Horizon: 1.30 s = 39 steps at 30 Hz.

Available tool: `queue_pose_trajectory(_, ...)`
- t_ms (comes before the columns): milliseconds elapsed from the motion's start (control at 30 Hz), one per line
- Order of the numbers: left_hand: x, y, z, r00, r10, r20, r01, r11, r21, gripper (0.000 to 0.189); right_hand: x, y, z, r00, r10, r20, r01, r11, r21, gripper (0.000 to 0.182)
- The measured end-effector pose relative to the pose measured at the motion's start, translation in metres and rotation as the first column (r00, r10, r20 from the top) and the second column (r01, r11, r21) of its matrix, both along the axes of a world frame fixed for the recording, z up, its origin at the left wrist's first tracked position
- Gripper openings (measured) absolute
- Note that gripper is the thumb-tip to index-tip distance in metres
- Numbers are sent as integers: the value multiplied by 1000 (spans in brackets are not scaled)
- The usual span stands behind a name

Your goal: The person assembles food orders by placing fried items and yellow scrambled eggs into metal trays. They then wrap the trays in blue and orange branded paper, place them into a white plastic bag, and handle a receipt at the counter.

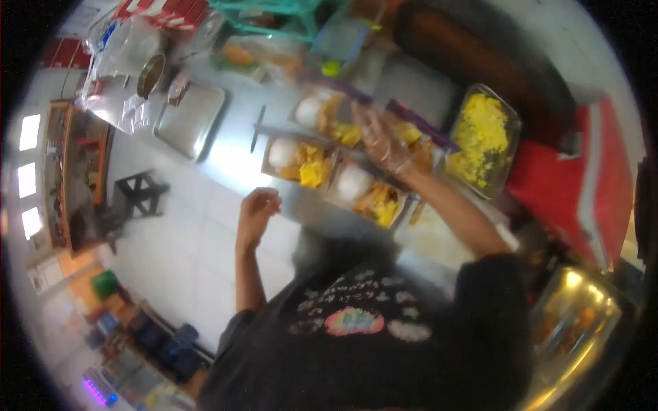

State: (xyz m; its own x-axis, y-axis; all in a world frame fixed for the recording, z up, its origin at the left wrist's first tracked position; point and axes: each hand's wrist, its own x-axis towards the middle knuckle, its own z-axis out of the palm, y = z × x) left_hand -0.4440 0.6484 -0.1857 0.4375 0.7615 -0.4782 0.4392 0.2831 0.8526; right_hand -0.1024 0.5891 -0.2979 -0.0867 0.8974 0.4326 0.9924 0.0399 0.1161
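Over the food boxes on the metal table (pixel 234 128), my right hand (pixel 383 141) wears a clear plastic glove, its fingers extended; whether it holds anything is unclear. Beneath and around it stand several open boxes with white rice and yellow food: one box (pixel 298 160) at the left, another (pixel 365 192) nearer my body, and a third (pixel 321 115) farther back, partly hidden by the hand. My left hand (pixel 259 213), bare with curled fingers, hovers left of the boxes off the table's near edge. A glass dish (pixel 483 141) of shredded yellow food lies right of my right hand.
An empty metal tray (pixel 190 120) lies at the table's left, with a dark slim utensil (pixel 258 128) beside it. A red insulated box (pixel 570 180) stands at the right. Behind the boxes is a blue-rimmed container (pixel 340 38). A black stool (pixel 141 192) stands on the floor.
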Motion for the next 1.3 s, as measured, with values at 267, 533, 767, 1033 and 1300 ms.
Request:
queue_pose_trajectory(267, -8, 5, -16, 998, -18, 66, 21, 999, -35, 15, -8, -28, 103, 789, -95, -607, 45, 994, -98, 45)
queue_pose_trajectory(533, 4, 35, -13, 995, -64, 74, 54, 990, 131, 19, 73, -137, 164, 67, -41, -997, 497, 868, -2, 26)
queue_pose_trajectory(767, 27, 97, -91, 995, 57, -86, 32, 620, 784, 52, 102, -204, 156, 547, -739, -394, 834, 521, 181, 42)
queue_pose_trajectory(1033, 54, 99, -80, 997, 22, 76, -75, 555, 829, 59, -85, -162, 155, -75, -230, -970, 654, 723, -222, 44)
queue_pose_trajectory(1300, 9, 42, 56, 599, -731, 328, 411, 632, 657, 63, -235, -17, 102, -530, 271, -804, 647, 742, -177, 50)
